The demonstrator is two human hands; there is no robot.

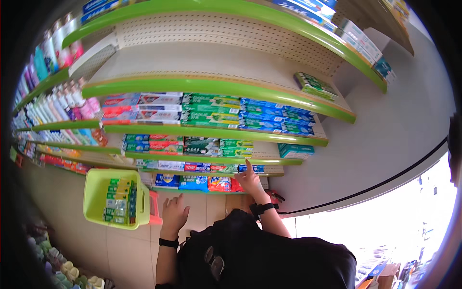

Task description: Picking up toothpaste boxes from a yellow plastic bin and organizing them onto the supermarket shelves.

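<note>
My right hand point(251, 181) reaches up to the lower shelves with its index finger extended and nothing in it. Its fingertip appears in front of a shelf edge below green toothpaste boxes point(236, 147); whether it touches is unclear. Just beneath the hand lies a row with a blue toothpaste box point(251, 168). My left hand point(174, 216) hangs over the tiled floor, fingers apart and empty. To its left, a lime-green plastic bin point(92, 202) holds several toothpaste boxes point(119, 202), mostly green. A red plastic stool point(155, 208) shows beside the bin, partly hidden by it.
Packed toothpaste boxes point(211, 110) fill a middle shelf. One green pack point(316, 86) lies on the shelf above point(202, 59). Bottles point(68, 104) line the left shelves. Detergent bags point(220, 183) stand lowest. Slippers point(68, 271) sit at lower left; a grey wall point(389, 144) rises right.
</note>
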